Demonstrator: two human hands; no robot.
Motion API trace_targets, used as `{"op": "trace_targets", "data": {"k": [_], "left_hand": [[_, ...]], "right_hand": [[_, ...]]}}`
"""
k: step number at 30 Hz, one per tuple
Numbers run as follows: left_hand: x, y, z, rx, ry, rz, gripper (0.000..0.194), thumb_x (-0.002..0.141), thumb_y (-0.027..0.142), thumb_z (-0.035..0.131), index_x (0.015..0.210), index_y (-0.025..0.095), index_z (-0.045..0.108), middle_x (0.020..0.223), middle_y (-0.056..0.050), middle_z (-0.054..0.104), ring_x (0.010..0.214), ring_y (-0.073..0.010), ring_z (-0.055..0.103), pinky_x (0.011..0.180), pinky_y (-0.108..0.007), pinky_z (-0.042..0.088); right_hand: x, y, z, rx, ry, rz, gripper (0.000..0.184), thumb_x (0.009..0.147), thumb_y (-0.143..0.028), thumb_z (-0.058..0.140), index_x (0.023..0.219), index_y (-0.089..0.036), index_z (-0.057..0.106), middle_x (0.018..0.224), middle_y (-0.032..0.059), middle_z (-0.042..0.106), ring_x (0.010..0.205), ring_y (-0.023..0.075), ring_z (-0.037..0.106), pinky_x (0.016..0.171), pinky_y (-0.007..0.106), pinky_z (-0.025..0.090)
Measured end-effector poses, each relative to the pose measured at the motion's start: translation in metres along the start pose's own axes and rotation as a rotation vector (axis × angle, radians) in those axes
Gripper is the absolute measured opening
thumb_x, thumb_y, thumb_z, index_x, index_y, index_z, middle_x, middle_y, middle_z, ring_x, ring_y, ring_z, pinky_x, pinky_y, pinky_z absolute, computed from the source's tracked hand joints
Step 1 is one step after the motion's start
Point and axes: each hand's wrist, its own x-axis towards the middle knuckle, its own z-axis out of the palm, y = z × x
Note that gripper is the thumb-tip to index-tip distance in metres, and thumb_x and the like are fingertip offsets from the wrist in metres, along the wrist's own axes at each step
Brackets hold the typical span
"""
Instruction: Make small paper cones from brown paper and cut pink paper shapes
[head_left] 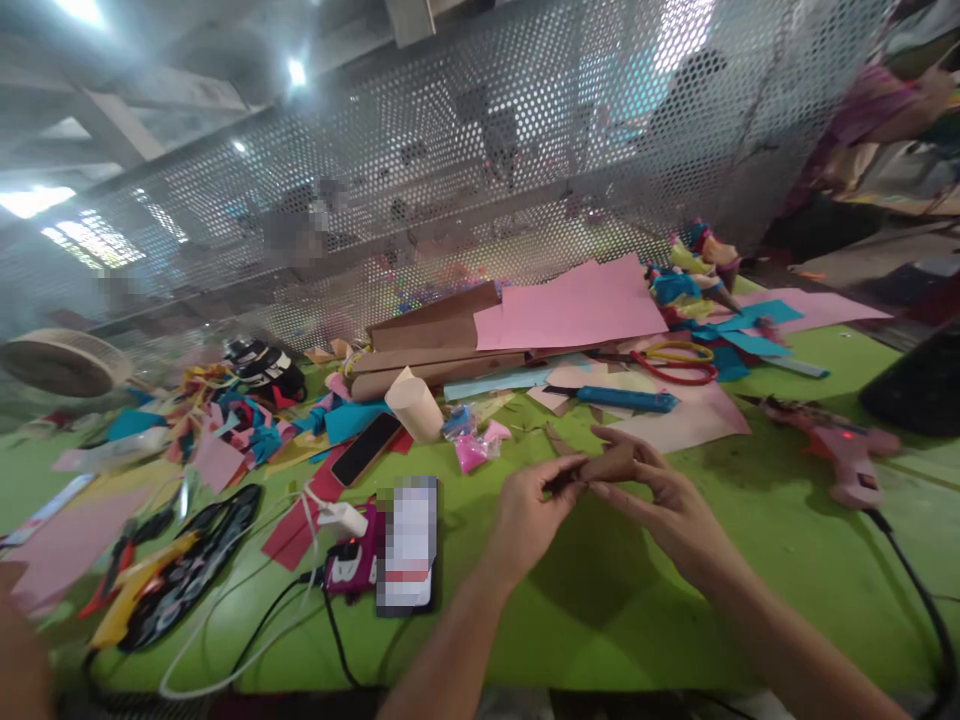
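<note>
Both my hands meet over the green table (637,590), holding a small brown paper piece (600,466) between them. My left hand (529,515) pinches its left end with thumb and fingers. My right hand (664,500) grips the right end, fingers curled round it. The piece looks rolled or folded; its exact shape is hard to make out. A small bag of pink bits (474,450) lies just left of my hands, with a cream paper cone (415,405) behind it.
A pink glue gun (851,460) lies at the right, its cord trailing toward me. Phones (409,545), a charger and cables sit at the left. Pink and brown paper sheets (570,305), red-handled scissors (675,365) and coloured scraps crowd the back, before a perforated metal screen (480,170).
</note>
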Motion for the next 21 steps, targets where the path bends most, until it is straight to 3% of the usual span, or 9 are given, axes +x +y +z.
{"op": "trace_targets", "data": {"k": [4,11,16,21], "left_hand": [[-0.0009,-0.0004,0.0009,0.060,-0.005,0.030,0.033,0.091,0.019,0.065,0.123,0.023,0.073,0.121,-0.005,0.076,0.111,-0.0235,0.071,0.102,-0.038,0.055],[-0.0004,-0.0002,0.0025,0.078,-0.021,0.048,0.032,0.091,0.017,0.064,0.121,0.023,0.074,0.122,-0.005,0.076,0.111,-0.0232,0.072,0.102,-0.037,0.055],[-0.0009,-0.0011,0.0022,0.152,-0.016,0.076,0.034,0.090,0.015,0.065,0.122,0.025,0.074,0.121,-0.004,0.076,0.111,-0.0229,0.072,0.103,-0.037,0.054],[-0.0009,-0.0012,0.0004,0.132,-0.043,0.089,0.038,0.089,0.012,0.064,0.124,0.025,0.072,0.124,-0.004,0.075,0.112,-0.0226,0.071,0.104,-0.037,0.054]], "right_hand": [[0.0012,-0.0042,-0.0003,0.106,-0.027,0.074,0.040,0.067,-0.069,0.080,0.070,-0.029,0.079,0.136,0.0097,0.065,0.139,0.0401,0.045,0.116,0.056,0.032],[0.0027,-0.0035,0.0008,0.221,-0.064,0.085,0.032,0.066,-0.063,0.084,0.066,-0.032,0.078,0.100,0.0087,0.076,0.141,0.0392,0.043,0.116,0.056,0.032],[0.0021,-0.0001,-0.0002,0.185,-0.039,0.068,0.035,0.065,-0.065,0.083,0.066,-0.031,0.079,0.107,0.0092,0.075,0.136,0.0393,0.048,0.115,0.056,0.034],[0.0015,0.0040,-0.0018,0.032,0.013,0.008,0.035,0.065,-0.062,0.084,0.079,-0.030,0.083,0.138,0.0087,0.063,0.129,0.0383,0.053,0.113,0.057,0.037]]}}
